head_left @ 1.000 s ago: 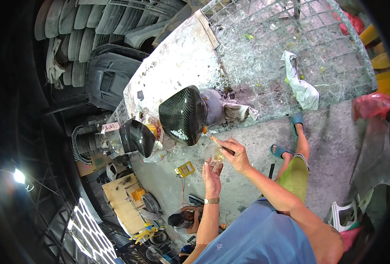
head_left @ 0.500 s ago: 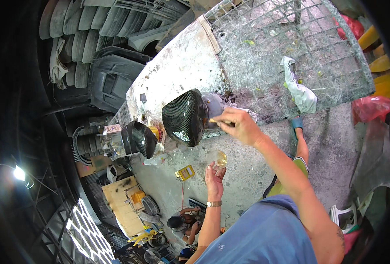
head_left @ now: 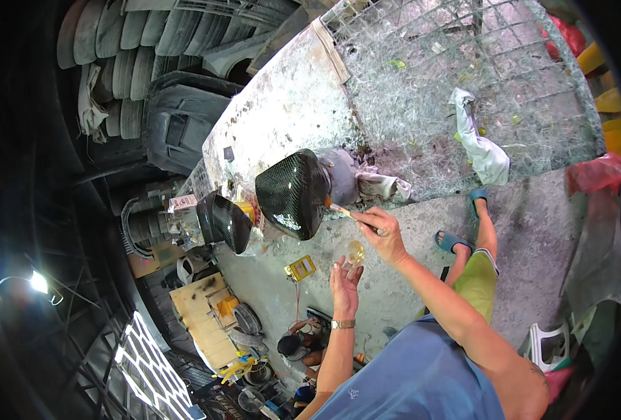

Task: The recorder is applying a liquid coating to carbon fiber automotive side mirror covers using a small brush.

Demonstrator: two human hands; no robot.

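My right hand [head_left: 382,236] grips a paintbrush [head_left: 342,209] by its handle. Its bristle end meets the right-hand edge of a glossy black shell with a carbon-fibre weave [head_left: 289,192]. That shell sits on a rounded grey support [head_left: 342,176] along the near side of the worktable. Below the brush, my left hand [head_left: 345,290] holds a clear cup [head_left: 353,253] with yellowish liquid in it, the fingers around its underside. A second woven black shell [head_left: 228,222] stands farther left.
The worktable [head_left: 282,105] is stained white, with a fibre-strewn mesh part [head_left: 422,91] to the right. On it lie a pale crumpled cloth [head_left: 480,143] and another cloth [head_left: 384,185] beside the support. A yellow tin [head_left: 300,268] stands on the floor. Another person [head_left: 300,350] crouches lower down.
My right hand has moved down toward me and slightly left, bringing the brush to a lower spot on the shell's right edge. My left hand keeps the cup in nearly the same place.
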